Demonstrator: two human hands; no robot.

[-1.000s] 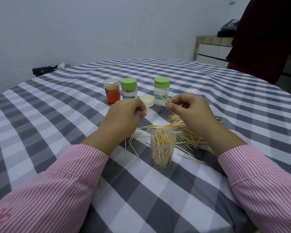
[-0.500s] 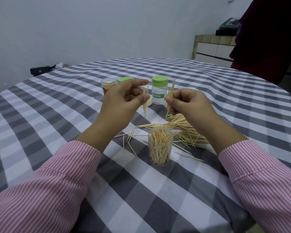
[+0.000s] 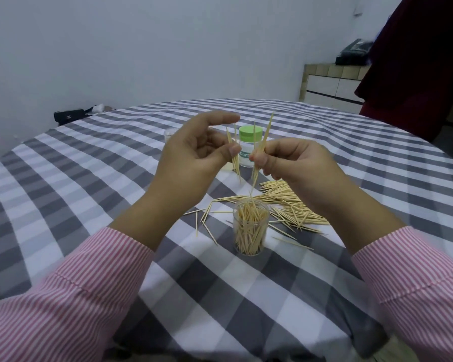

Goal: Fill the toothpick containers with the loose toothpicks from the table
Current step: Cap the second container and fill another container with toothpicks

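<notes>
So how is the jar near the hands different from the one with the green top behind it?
The open jar has no lid and its toothpicks show through clear walls; the green-capped jar is closed and carries a printed label. The open jar stands near the loose toothpicks; the green-capped jar stands farther back, partly hidden by fingers. Both stand upright.

A single head-worn wide-angle view looks forward and down from the person's own position. Near, both striped sleeves (image 3: 71, 304) fill the lower corners; the checked bench (image 3: 89, 178) curves across the middle; far, a pale wall (image 3: 141, 48) closes the view.
</notes>
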